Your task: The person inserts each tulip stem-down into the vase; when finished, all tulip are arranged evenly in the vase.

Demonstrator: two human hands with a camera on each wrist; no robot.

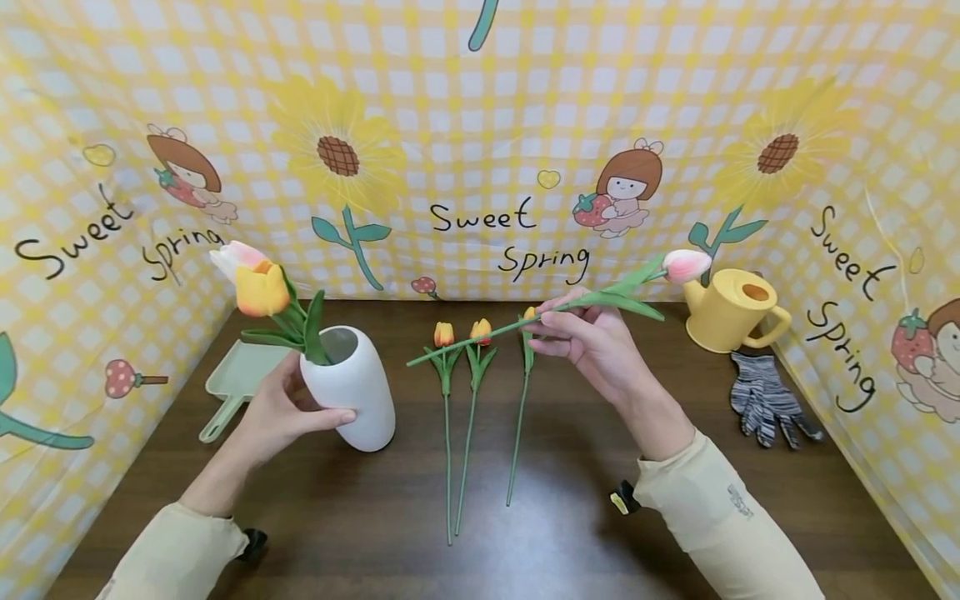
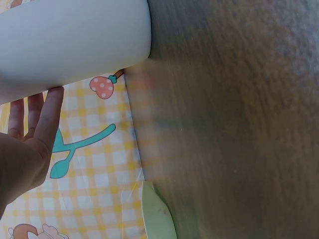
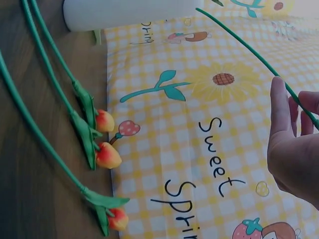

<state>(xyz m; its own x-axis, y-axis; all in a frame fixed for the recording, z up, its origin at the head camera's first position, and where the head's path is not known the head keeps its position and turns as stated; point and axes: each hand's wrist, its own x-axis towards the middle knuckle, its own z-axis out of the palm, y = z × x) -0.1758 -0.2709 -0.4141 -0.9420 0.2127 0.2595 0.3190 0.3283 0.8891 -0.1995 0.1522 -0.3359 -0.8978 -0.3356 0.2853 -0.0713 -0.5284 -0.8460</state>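
A white vase (image 1: 352,400) tilts slightly on the table, and my left hand (image 1: 281,410) grips its side with the thumb across the front. From its mouth rise a yellow-orange tulip (image 1: 262,289) and a pink-white tulip (image 1: 238,255), leaning left. My right hand (image 1: 596,342) pinches the green stem of a pink tulip (image 1: 686,266); its bloom points right and the bare stem end points left toward the vase. In the right wrist view the pinched stem (image 3: 239,40) reaches close to the vase (image 3: 129,12). Three orange-yellow tulips (image 1: 480,332) lie side by side on the table.
At the left lies a pale green dustpan (image 1: 251,371), partly behind my left hand. A yellow watering can (image 1: 727,312) stands at the back right, with a grey knitted glove (image 1: 768,400) before it. Yellow checked cloth (image 1: 480,150) encloses the table's back and sides.
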